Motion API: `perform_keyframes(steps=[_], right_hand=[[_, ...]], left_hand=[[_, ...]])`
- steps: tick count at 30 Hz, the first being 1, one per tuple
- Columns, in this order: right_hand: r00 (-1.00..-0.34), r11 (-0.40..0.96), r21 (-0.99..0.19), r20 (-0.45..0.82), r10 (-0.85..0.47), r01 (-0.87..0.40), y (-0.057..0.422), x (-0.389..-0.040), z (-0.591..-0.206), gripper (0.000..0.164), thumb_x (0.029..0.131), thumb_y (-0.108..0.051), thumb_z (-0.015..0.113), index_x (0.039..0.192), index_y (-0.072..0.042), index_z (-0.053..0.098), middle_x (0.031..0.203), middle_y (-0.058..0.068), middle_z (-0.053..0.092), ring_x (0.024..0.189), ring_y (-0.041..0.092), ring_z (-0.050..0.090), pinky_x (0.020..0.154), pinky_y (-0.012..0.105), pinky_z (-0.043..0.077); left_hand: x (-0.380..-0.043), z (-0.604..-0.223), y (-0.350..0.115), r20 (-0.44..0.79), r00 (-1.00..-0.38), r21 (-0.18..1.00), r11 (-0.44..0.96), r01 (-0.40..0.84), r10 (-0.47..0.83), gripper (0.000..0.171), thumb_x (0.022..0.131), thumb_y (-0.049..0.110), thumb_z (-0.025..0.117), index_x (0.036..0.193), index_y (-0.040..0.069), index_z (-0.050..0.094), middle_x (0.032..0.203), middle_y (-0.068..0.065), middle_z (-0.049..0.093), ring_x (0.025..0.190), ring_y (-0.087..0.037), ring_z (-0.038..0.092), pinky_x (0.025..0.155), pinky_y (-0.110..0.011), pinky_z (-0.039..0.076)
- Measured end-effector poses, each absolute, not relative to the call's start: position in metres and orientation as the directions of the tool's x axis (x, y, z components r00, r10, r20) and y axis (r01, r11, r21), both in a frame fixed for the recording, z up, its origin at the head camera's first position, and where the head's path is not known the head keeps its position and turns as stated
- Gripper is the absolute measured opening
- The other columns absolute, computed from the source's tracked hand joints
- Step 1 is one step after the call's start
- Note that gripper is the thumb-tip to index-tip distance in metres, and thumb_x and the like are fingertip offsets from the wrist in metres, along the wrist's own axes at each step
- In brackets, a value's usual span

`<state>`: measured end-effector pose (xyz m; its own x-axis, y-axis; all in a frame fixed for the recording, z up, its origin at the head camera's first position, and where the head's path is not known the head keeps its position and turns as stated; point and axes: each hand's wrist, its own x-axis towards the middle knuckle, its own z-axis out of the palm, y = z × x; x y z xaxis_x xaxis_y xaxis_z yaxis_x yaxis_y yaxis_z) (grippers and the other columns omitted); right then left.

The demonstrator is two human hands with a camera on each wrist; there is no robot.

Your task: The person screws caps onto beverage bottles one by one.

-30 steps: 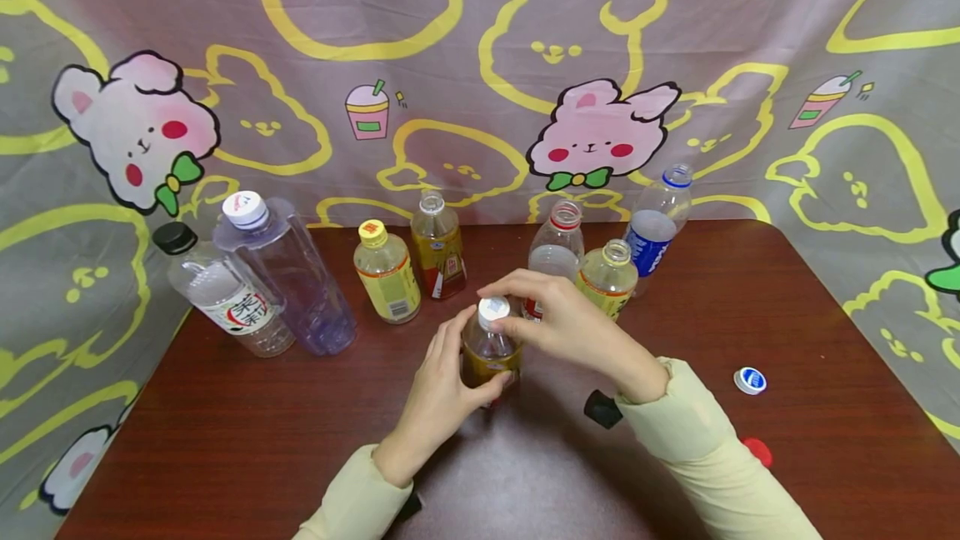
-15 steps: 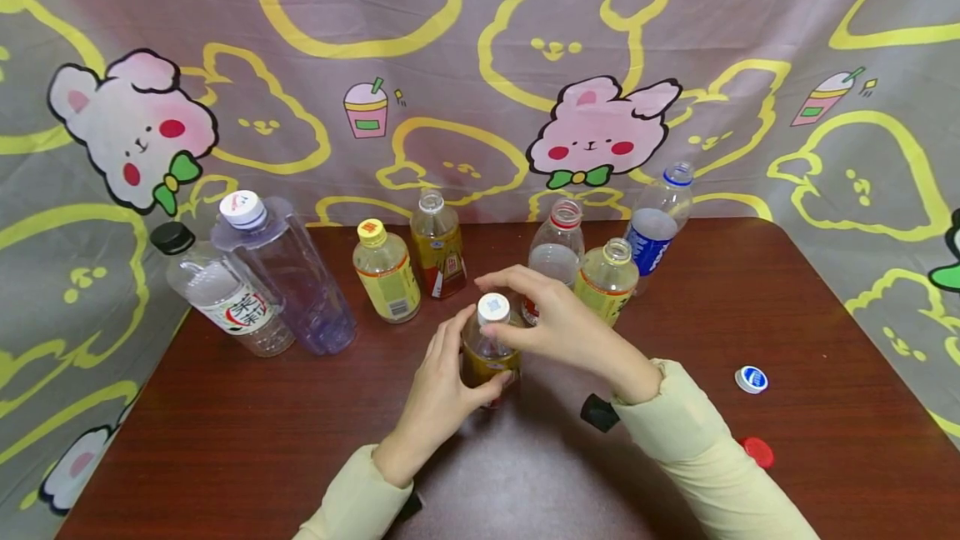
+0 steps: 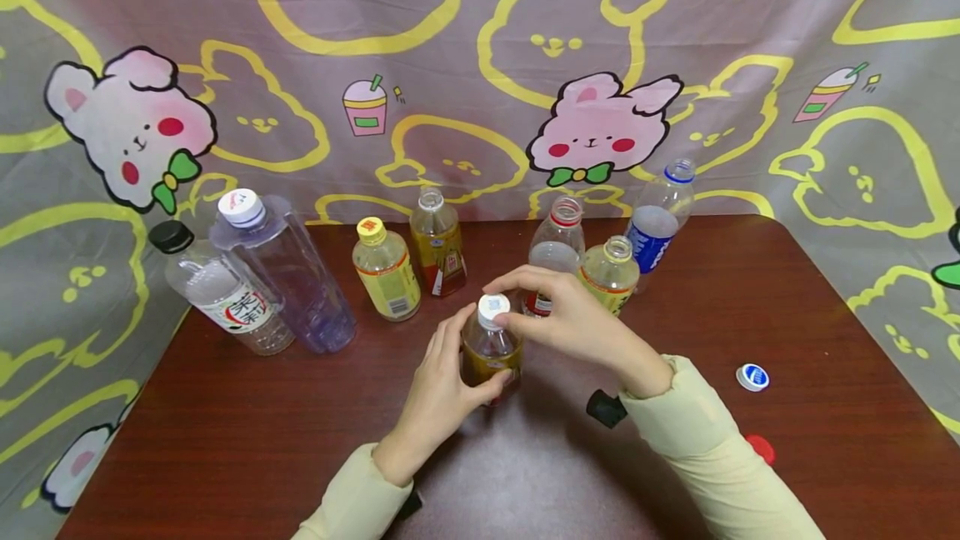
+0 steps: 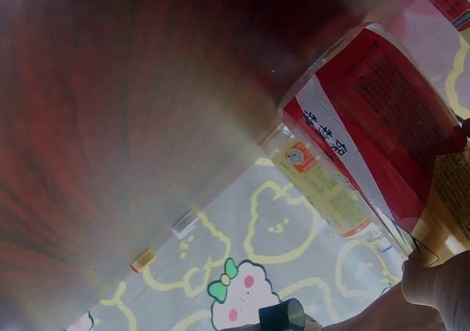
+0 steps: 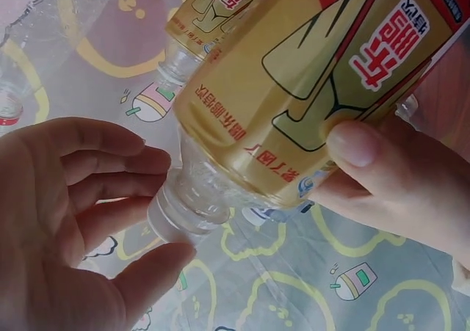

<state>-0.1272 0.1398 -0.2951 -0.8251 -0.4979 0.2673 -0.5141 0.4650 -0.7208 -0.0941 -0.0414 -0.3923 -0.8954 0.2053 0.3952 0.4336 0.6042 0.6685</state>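
An upright plastic drink bottle [image 3: 491, 348] with a gold and red label stands at the middle of the table, in front of the other bottles. My left hand [image 3: 438, 386] grips its body from the left, the thumb lying across the label in the right wrist view. With thumb and fingers, my right hand [image 3: 573, 327] pinches the white cap [image 3: 493, 311], which sits on the bottle's neck. Red label fills much of the bottle [image 4: 374, 118] in the left wrist view, while its gold side shows in the right wrist view.
Behind stand an uncapped gold-label bottle [image 3: 437, 244], a yellow-capped bottle [image 3: 387, 277], a tall purplish bottle [image 3: 292, 282] and a black-capped bottle [image 3: 232, 298]. Uncapped bottles stand at right, one blue-labelled [image 3: 656, 227]. A white-blue cap [image 3: 752, 377] and a red cap [image 3: 760, 448] lie on the right.
My right hand turns slightly about the white cap, its thumb shifting right along the rim. My left hand keeps its grip on the bottle. The head view shifts a little.
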Motion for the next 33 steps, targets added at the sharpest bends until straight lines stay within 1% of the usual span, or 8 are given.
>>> perform_keyframes(steps=[4, 9, 12, 15, 19, 23, 29, 33], right_hand=[[-0.844, 0.497, -0.706, 0.283, -0.456, -0.505, 0.1373, -0.1280, -0.2957, 0.025, 0.080, -0.016, 0.075, 0.103, -0.010, 0.068, 0.100, 0.001, 0.070, 0.093, 0.013, 0.062, 0.083, 0.031, 0.050], [-0.861, 0.526, -0.697, 0.282, -0.423, -0.487, 0.1339, -0.1286, -0.2981, 0.031, 0.076, -0.019, 0.079, 0.100, -0.008, 0.063, 0.094, 0.002, 0.066, 0.085, 0.014, 0.059, 0.076, 0.028, 0.049], [-0.835, 0.503, -0.692, 0.283, -0.472, -0.519, 0.1337, -0.1288, -0.3005, 0.038, 0.079, -0.017, 0.076, 0.111, -0.005, 0.058, 0.104, 0.005, 0.065, 0.094, 0.017, 0.061, 0.083, 0.035, 0.051], [-0.782, 0.455, -0.679, 0.296, -0.548, -0.576, 0.1354, -0.1291, -0.3024, 0.039, 0.083, -0.012, 0.067, 0.120, -0.004, 0.057, 0.116, 0.008, 0.064, 0.104, 0.017, 0.060, 0.090, 0.041, 0.050], [-0.749, 0.426, -0.671, 0.304, -0.588, -0.607, 0.1374, -0.1286, -0.3012, 0.035, 0.084, -0.008, 0.062, 0.118, -0.008, 0.062, 0.118, 0.005, 0.064, 0.104, 0.014, 0.060, 0.089, 0.034, 0.051], [-0.773, 0.455, -0.671, 0.292, -0.563, -0.585, 0.1373, -0.1280, -0.2978, 0.033, 0.082, -0.008, 0.066, 0.116, -0.007, 0.065, 0.115, 0.004, 0.066, 0.102, 0.013, 0.060, 0.088, 0.028, 0.050], [-0.812, 0.509, -0.654, 0.314, -0.491, -0.560, 0.1348, -0.1282, -0.2982, 0.030, 0.079, -0.014, 0.075, 0.107, -0.006, 0.067, 0.104, 0.003, 0.068, 0.095, 0.012, 0.060, 0.084, 0.037, 0.051], [-0.829, 0.525, -0.654, 0.324, -0.456, -0.545, 0.1313, -0.1283, -0.3001, 0.030, 0.077, -0.017, 0.078, 0.102, -0.007, 0.064, 0.097, 0.003, 0.066, 0.087, 0.011, 0.058, 0.078, 0.036, 0.051]], left_hand=[[-0.0943, -0.3925, -0.0411, 0.398, -0.894, 0.666, 0.605, 0.436, 0.206, 0.085, 0.069, 0.028, 0.083, 0.139, 0.013, 0.037, 0.126, -0.007, 0.054, 0.111, -0.024, 0.054, 0.087, -0.042, 0.050], [-0.0948, -0.3930, -0.0411, 0.394, -0.896, 0.670, 0.602, 0.434, 0.206, 0.085, 0.069, 0.027, 0.083, 0.139, 0.013, 0.037, 0.125, -0.007, 0.054, 0.111, -0.024, 0.054, 0.087, -0.042, 0.050], [-0.0951, -0.3934, -0.0409, 0.391, -0.898, 0.672, 0.603, 0.430, 0.204, 0.085, 0.069, 0.028, 0.083, 0.139, 0.013, 0.037, 0.126, -0.007, 0.053, 0.112, -0.024, 0.054, 0.088, -0.043, 0.050], [-0.0952, -0.3938, -0.0408, 0.394, -0.896, 0.669, 0.606, 0.431, 0.203, 0.086, 0.069, 0.028, 0.083, 0.139, 0.013, 0.036, 0.126, -0.007, 0.053, 0.112, -0.024, 0.054, 0.089, -0.042, 0.049], [-0.0951, -0.3941, -0.0410, 0.405, -0.891, 0.661, 0.608, 0.440, 0.204, 0.086, 0.069, 0.028, 0.083, 0.139, 0.012, 0.037, 0.125, -0.007, 0.054, 0.111, -0.023, 0.054, 0.088, -0.042, 0.049], [-0.0952, -0.3943, -0.0413, 0.412, -0.887, 0.658, 0.606, 0.447, 0.207, 0.086, 0.068, 0.027, 0.084, 0.139, 0.013, 0.037, 0.125, -0.007, 0.054, 0.111, -0.023, 0.054, 0.088, -0.042, 0.050], [-0.0950, -0.3946, -0.0414, 0.406, -0.890, 0.663, 0.604, 0.442, 0.206, 0.086, 0.069, 0.028, 0.083, 0.140, 0.013, 0.036, 0.126, -0.007, 0.053, 0.112, -0.024, 0.054, 0.088, -0.043, 0.050], [-0.0950, -0.3947, -0.0414, 0.411, -0.888, 0.660, 0.606, 0.445, 0.205, 0.086, 0.069, 0.029, 0.083, 0.139, 0.012, 0.037, 0.126, -0.007, 0.054, 0.111, -0.024, 0.054, 0.088, -0.042, 0.050]])
